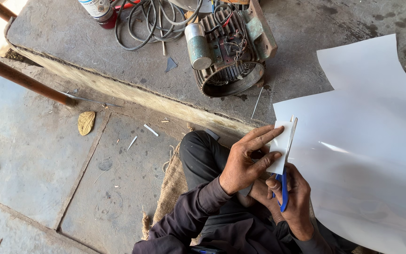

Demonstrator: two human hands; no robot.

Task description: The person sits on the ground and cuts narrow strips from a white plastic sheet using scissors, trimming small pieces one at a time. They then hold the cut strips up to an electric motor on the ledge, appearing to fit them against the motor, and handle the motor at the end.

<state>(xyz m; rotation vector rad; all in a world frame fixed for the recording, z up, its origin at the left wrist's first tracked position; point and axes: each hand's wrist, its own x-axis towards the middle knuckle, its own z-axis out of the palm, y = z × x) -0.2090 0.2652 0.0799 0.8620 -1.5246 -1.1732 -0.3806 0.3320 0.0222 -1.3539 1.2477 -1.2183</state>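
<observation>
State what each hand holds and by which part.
The left hand pinches a small white sheet piece along its left edge. The right hand grips blue-handled scissors by the handle loops.

White sheet, blue handles
White sheet point(367, 155), blue-handled scissors point(284, 190), grey stone worktop point(118, 56), rusty grey motor point(231, 51), tan burlap point(170, 188).

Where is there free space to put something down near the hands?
Free: the stone floor left of the knee, with only a leaf and small scraps, and the slab right of the motor. Crowded: the slab's top by the cables, and the right side under the white sheet.
</observation>
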